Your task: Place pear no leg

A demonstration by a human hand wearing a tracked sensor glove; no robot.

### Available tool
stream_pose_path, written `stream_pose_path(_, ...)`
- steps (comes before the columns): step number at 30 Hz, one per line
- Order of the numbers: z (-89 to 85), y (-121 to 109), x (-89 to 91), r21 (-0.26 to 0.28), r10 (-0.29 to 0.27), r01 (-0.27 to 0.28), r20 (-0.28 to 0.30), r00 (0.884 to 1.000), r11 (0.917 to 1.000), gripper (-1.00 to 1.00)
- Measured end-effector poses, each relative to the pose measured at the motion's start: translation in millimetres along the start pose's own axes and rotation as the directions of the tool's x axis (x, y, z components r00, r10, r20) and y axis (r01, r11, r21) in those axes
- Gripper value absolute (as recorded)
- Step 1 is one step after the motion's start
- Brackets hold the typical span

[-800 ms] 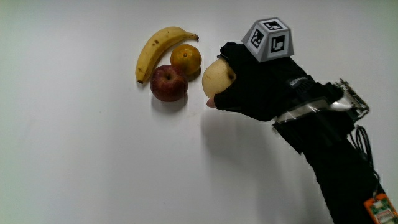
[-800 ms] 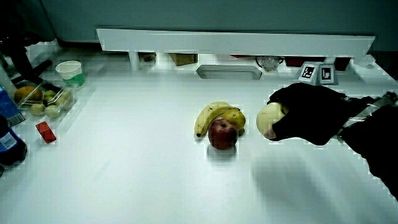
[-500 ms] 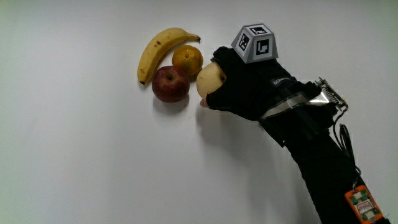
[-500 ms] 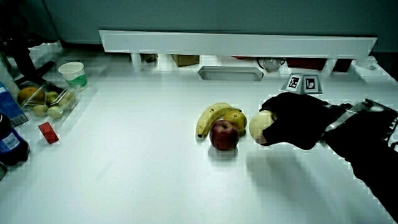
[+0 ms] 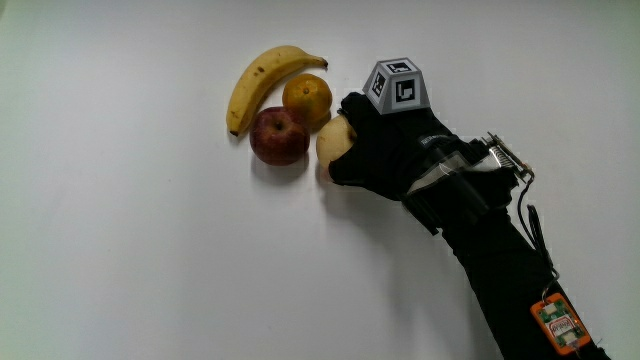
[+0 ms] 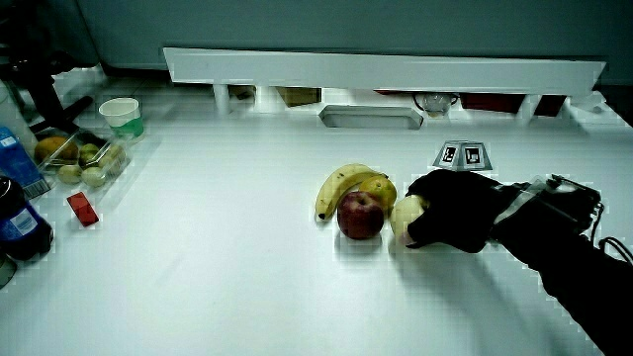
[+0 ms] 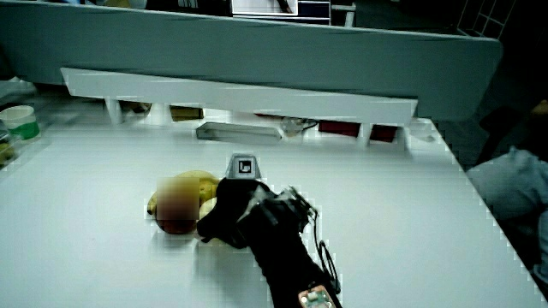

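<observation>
I see the gloved hand curled around a pale pear on the white table. From the pear, a red apple sits at nine o'clock, an orange at eleven, touching a banana.

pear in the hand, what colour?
Pale yellow-cream. The pear shows best in the main view, held by the hand beside the apple.

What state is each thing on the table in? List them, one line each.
pear: gripped by the hand, low beside the apple and orange.
hand: fingers curled around the pear.
apple: resting on the table, untouched.
orange: resting against the banana.
banana: lying flat, curved around the orange.
cup: upright near the table's edge.
</observation>
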Motion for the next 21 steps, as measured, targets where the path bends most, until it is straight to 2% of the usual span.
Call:
stream_pose_path(2, -2.7, 3.1, 3.1, 0.005, -0.006, 0.006, 0.000, 1.000, 1.0000, 0.00)
stream_pose_path(3, -2.9, 2.6, 4.7, 0.001, -0.007, 0.007, -0.023, 1.000, 1.0000, 0.00)
stream_pose_path(4, -2.7, 3.4, 5.8, 0.017, -0.020, 0.021, -0.015, 1.000, 0.9996, 0.00)
stream_pose_path(5, -2.6, 3.8, 5.5, -0.007, -0.016, 0.016, -0.022, 1.000, 0.9999, 0.00)
stream_pose_path(11, -4.9, 3.9, 3.1, -0.031, -0.029, 0.028, -0.014, 0.999, 0.9991, 0.00)
stream_pose_path(12, -4.5, 2.6, 2.2, -0.018, -0.029, 0.029, -0.011, 1.000, 0.9994, -0.06)
stream_pose_path(16, -7.7, 3.0, 3.5, -0.038, -0.017, 0.016, -0.035, 0.999, 0.9992, -0.28)
stream_pose_path(19, -8.2, 2.8, 2.6, -0.038, -0.030, 0.029, -0.015, 0.999, 0.9989, -0.44)
stream_pose_path(21, -9.0, 2.2, 2.9, -0.062, -0.020, 0.020, -0.012, 1.000, 0.9979, -0.56)
